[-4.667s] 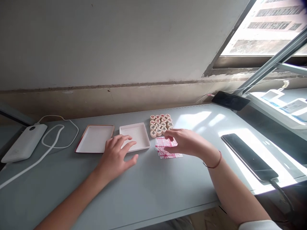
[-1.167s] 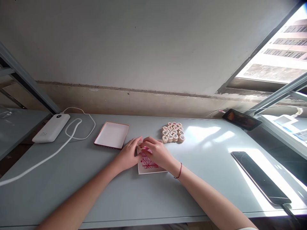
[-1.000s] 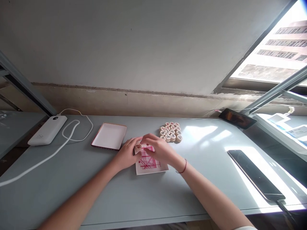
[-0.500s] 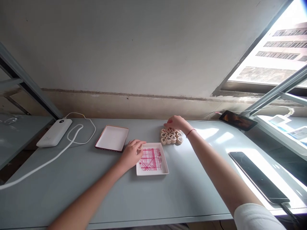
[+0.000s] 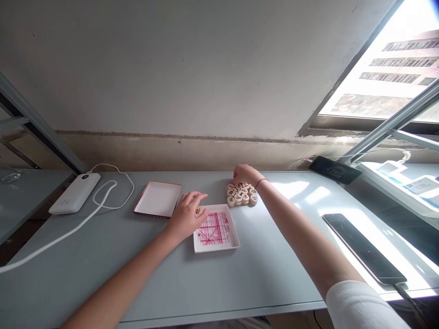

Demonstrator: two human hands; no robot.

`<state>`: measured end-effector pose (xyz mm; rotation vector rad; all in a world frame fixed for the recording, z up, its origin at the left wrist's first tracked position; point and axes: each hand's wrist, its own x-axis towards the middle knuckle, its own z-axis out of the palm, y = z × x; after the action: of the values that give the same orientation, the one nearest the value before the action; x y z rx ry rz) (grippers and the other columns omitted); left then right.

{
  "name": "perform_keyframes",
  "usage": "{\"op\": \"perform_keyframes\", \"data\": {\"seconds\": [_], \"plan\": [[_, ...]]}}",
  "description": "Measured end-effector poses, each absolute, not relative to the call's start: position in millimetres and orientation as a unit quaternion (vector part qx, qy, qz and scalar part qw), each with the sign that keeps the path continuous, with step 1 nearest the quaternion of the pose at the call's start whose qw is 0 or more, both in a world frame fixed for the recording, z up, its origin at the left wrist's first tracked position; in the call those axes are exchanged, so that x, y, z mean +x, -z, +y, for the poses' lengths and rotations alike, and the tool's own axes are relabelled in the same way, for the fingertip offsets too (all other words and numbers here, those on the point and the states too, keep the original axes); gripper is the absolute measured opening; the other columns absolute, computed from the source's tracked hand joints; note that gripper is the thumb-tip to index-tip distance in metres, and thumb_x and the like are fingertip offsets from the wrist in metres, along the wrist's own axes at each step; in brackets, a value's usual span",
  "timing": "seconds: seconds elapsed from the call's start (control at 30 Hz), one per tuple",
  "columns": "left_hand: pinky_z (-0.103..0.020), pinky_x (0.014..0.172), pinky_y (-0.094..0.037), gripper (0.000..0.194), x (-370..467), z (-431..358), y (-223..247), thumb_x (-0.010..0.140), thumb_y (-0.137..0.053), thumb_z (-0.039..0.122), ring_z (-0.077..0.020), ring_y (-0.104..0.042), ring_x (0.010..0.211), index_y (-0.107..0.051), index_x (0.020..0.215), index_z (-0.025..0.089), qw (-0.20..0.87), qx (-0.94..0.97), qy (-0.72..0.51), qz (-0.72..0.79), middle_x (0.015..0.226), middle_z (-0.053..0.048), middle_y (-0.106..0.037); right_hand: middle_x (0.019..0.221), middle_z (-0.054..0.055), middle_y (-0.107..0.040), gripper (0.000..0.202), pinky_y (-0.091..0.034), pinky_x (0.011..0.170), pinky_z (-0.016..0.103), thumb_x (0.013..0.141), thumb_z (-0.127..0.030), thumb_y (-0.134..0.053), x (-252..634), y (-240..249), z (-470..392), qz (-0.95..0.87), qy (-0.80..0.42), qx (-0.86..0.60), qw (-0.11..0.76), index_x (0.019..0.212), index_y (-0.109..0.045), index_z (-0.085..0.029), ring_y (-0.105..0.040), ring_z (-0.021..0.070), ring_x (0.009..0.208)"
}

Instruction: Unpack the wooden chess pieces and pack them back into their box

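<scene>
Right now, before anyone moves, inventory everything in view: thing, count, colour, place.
Round wooden pieces: ten-plus, cream, rear centre; one, tray corner
White cardboard tray: one, centre
Red-lined white paper: visible in tray
Shallow cardboard box part: one, white inside, left of tray
Plastic power bank: one, white, far left
Cables: several, white or dark
Phones: two, black, right
Plastic holder: one, white, far right
Metal frames: grey, both sides
Desktop: grey, below
Wall, window: behind
Left hand: at tray
Right hand: at pieces
</scene>
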<state>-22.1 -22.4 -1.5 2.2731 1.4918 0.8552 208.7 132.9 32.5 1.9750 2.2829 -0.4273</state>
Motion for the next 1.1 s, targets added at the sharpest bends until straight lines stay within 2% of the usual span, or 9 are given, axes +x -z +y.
{"op": "perform_keyframes", "data": {"seconds": [0.1, 0.2, 0.27, 0.37, 0.53, 0.73, 0.87, 0.97, 1.1], "plan": [[-0.039, 0.096, -0.046, 0.032, -20.4, -20.0, -7.3, 0.09, -0.05, 0.027, -0.0234, -0.053, 0.112, -0.055, 0.121, 0.023, 0.125, 0.792, -0.313, 0.509, 0.115, -0.007, -0.058, 0.092, 0.012, -0.071, 0.025, -0.049, 0.065, 0.029, 0.068, -0.02, -0.066, 204.1, -40.9, 122.5, 0.749, 0.119, 0.652, 0.0, 0.092, -0.072, -0.015, -0.066, 0.0246, 0.083], [-0.04, 0.095, -0.047, 0.037, -17.2, -19.0, -9.6, 0.092, -0.049, 0.034, -0.0237, -0.054, 0.11, -0.05, 0.127, 0.023, 0.084, 0.794, -0.335, 0.501, 0.115, -0.008, -0.058, 0.104, 0.008, -0.069, 0.031, -0.05, 0.076, 0.027, 0.08, -0.027, -0.057, 193.3, -50.0, 92.5, 0.765, 0.129, 0.623, -0.099, 0.108, -0.066, -0.018, -0.065, 0.0205, 0.093], [-0.039, 0.094, -0.048, 0.043, -13.7, -19.6, -8.3, 0.093, -0.049, 0.039, -0.0241, -0.056, 0.109, -0.045, 0.133, 0.023, 0.058, 0.802, -0.342, 0.487, 0.118, -0.009, -0.057, 0.098, 0.007, -0.07, 0.026, -0.053, 0.069, 0.026, 0.08, -0.029, -0.059, 183.6, -52.7, 64.8, 0.759, 0.281, 0.542, -0.226, 0.103, -0.065, -0.018, -0.067, 0.0185, 0.084], [-0.035, 0.09, -0.05, 0.041, -8.1, -23.6, -5.6, 0.096, -0.044, 0.036, -0.0217, -0.059, 0.105, -0.042, 0.135, 0.023, 0.065, 0.815, -0.347, 0.459, 0.119, -0.009, -0.057, 0.089, 0.006, -0.069, 0.026, -0.057, 0.063, 0.027, 0.081, -0.036, -0.062, 171.8, -49.5, 27.0, 0.693, 0.516, 0.416, -0.283, 0.099, -0.064, -0.016, -0.067, 0.0173, 0.081], [-0.033, 0.088, -0.05, 0.028, -4.1, -33.6, -1.4, 0.093, -0.048, 0.024, -0.019, -0.061, 0.101, -0.051, 0.121, 0.023, 0.084, 0.81, -0.372, 0.445, 0.112, -0.007, -0.059, 0.089, 0.005, -0.067, 0.035, -0.059, 0.07, 0.029, 0.073, -0.039, -0.072, 172.4, -35.2, 2.0, 0.589, 0.622, 0.398, -0.33, 0.097, -0.062, -0.016, -0.067, 0.0161, 0.082], [-0.034, 0.085, -0.046, 0.01, -5.3, -34.1, 7.1, 0.083, -0.053, 0.013, -0.0179, -0.062, 0.093, -0.054, 0.087, 0.022, 0.112, 0.799, -0.341, 0.482, 0.096, -0.002, -0.064, 0.094, 0.005, -0.064, 0.036, -0.058, 0.071, 0.031, 0.076, -0.046, -0.069, 185.8, -17.7, 4.4, 0.584, 0.561, 0.459, -0.365, 0.094, -0.063, -0.016, -0.067, 0.0157, 0.076], [-0.039, 0.09, -0.041, 0.009, -4.8, -29.0, 6.8, 0.082, -0.057, 0.015, -0.0205, -0.061, 0.097, -0.055, 0.078, 0.022, 0.094, 0.823, -0.26, 0.496, 0.099, -0.001, -0.068, 0.103, 0.007, -0.061, 0.027, -0.058, 0.07, 0.029, 0.081, -0.04, -0.064, 186.4, -8.6, 2.4, 0.671, 0.465, 0.447, -0.365, 0.098, -0.065, -0.019, -0.066, 0.0159, 0.081], [-0.041, 0.088, -0.043, 0.005, -8.4, -26.5, 6.1, 0.08, -0.063, 0.023, -0.0248, -0.059, 0.099, -0.058, 0.081, 0.023, 0.082, 0.82, -0.245, 0.511, 0.107, -0.004, -0.066, 0.106, 0.007, -0.06, 0.02, -0.058, 0.071, 0.029, 0.084, -0.029, -0.059, 180.2, -5.2, -4.9, 0.746, 0.372, 0.433, -0.342, 0.102, -0.065, -0.021, -0.065, 0.015, 0.083], [-0.039, 0.089, -0.048, 0.028, -21.2, -24.3, 9.3, 0.076, -0.063, 0.023, -0.0251, -0.058, 0.104, -0.058, 0.104, 0.023, 0.145, 0.812, -0.253, 0.505, 0.114, -0.006, -0.061, 0.1, 0.006, -0.065, 0.013, -0.053, 0.068, 0.029, 0.085, -0.02, -0.057, 168.7, -1.6, -15.1, 0.822, 0.241, 0.426, -0.289, 0.097, -0.062, -0.021, -0.063, 0.0154, 0.078]]}}
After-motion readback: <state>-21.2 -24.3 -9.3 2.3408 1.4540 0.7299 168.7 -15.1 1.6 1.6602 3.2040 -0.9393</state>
